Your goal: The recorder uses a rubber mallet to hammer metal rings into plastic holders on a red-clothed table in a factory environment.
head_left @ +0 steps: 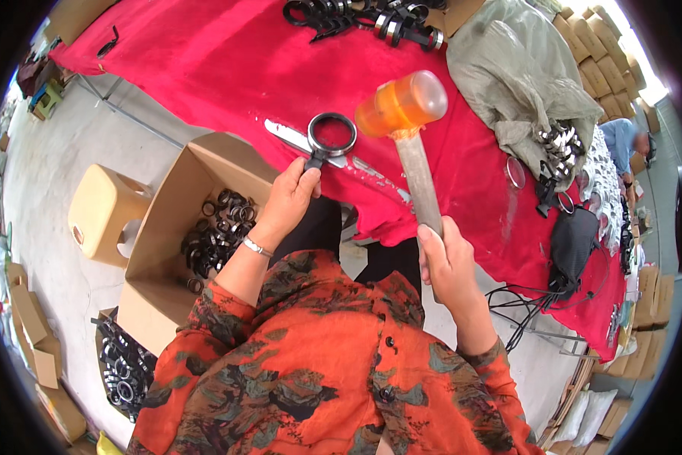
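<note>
My left hand (290, 199) is closed round the short black handle of a magnifying glass (319, 149). Its round black-and-silver rim lies over the red cloth, which shows through the ring; whether a lens sits in it I cannot tell. A mallet (418, 171) is gripped in my right hand (451, 262) by its pale wooden handle. The translucent orange head is raised up and to the right of the magnifying glass, apart from it. Beneath the ring a worn, whitish metal strip (284, 133) shows on the cloth near the table's front edge.
Left of me, an open cardboard box (145, 307) holds many black rings, beside a cream stool (102, 216). More black-handled frames (390, 23) lie on the red table (227, 64). On the right are a grey-green sack (511, 68), a black bag (573, 246), cables and a person (620, 144).
</note>
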The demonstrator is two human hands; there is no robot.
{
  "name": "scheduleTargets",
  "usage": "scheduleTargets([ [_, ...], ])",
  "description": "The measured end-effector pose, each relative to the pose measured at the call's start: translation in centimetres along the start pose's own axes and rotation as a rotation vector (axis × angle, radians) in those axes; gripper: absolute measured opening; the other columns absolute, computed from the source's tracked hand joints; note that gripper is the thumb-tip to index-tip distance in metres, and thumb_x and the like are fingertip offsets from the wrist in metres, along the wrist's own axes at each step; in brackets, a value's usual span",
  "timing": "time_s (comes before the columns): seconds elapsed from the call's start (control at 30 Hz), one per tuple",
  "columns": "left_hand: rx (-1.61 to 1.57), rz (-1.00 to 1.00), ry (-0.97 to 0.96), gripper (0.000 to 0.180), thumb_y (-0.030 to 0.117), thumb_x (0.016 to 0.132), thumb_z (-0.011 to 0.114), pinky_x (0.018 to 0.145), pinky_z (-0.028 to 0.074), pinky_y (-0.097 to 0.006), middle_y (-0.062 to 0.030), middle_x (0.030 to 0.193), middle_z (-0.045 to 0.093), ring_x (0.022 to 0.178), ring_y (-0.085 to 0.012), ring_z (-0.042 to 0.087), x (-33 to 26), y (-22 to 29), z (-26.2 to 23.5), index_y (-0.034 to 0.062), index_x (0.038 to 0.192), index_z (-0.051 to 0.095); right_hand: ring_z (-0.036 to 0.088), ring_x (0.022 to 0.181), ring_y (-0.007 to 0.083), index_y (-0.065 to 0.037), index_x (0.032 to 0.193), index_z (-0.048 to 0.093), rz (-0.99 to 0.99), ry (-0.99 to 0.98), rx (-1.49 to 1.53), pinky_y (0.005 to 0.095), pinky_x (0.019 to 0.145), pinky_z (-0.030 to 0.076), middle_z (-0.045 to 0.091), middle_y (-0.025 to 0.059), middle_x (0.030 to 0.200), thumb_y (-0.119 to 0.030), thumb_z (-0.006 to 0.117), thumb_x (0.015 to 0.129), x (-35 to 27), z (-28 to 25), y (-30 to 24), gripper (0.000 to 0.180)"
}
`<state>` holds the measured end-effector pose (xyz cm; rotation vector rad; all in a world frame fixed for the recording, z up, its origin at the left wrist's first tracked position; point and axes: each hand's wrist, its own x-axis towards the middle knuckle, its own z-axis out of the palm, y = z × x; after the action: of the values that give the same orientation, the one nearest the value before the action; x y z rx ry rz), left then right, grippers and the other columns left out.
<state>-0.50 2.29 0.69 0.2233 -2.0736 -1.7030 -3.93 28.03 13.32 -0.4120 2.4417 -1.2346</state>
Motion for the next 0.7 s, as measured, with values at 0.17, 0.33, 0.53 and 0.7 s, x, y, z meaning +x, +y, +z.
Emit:
scheduleTargets([
  [0.17, 0.026, -0.105, -0.021, 0.02, 0.019, 0.096, 0.046, 0.066, 0.044, -0.027, -0.0019, 0.072, 0.055, 0.068, -0.0108, 0.054, -0.3, 0.4, 0.1, 0.0028, 0.086, 0.051, 0.061, 0.068, 0.0419, -0.001, 0.094, 0.045, -0.347, 0.039, -0.209, 0.0462, 0.058, 0.046, 0.059, 0.0221, 0.071, -0.032, 0.059, 0.091, 0.3, 1.6, -0.9, 0.035],
  [0.33, 0.013, -0.162, -0.049, 0.018, 0.015, 0.094, 0.045, 0.066, 0.044, -0.025, -0.0013, 0.074, 0.057, 0.07, -0.0095, 0.054, -0.8, 2.0, -2.0, 0.0009, 0.098, 0.056, 0.06, 0.073, 0.0456, 0.0, 0.092, 0.046, -0.357, -0.113, -0.367, 0.0492, 0.062, 0.046, 0.06, 0.025, 0.073, -0.04, 0.057, 0.09, 3.5, 3.0, -0.3, 0.042],
  [0.53, 0.312, -0.249, -0.037, 0.02, 0.019, 0.088, 0.057, 0.067, 0.045, -0.029, -0.0056, 0.074, 0.059, 0.072, -0.0116, 0.056, -6.7, 2.4, -14.3, -0.001, 0.086, 0.061, 0.062, 0.07, 0.0416, -0.003, 0.09, 0.054, -0.404, 0.233, -0.411, 0.0468, 0.061, 0.047, 0.061, 0.0214, 0.074, -0.039, 0.064, 0.085, 4.6, -2.7, 1.2, 0.038],
  [0.7, 0.539, -0.255, 0.286, 0.019, 0.016, 0.086, 0.06, 0.065, 0.046, -0.031, -0.0088, 0.074, 0.061, 0.071, -0.0136, 0.056, -1.2, 2.9, -18.3, -0.0034, 0.088, 0.062, 0.062, 0.075, 0.0349, -0.003, 0.093, 0.058, -0.361, 0.491, -0.678, 0.0428, 0.064, 0.049, 0.063, 0.015, 0.082, -0.032, 0.073, 0.077, 6.2, -7.0, 6.2, 0.036],
])
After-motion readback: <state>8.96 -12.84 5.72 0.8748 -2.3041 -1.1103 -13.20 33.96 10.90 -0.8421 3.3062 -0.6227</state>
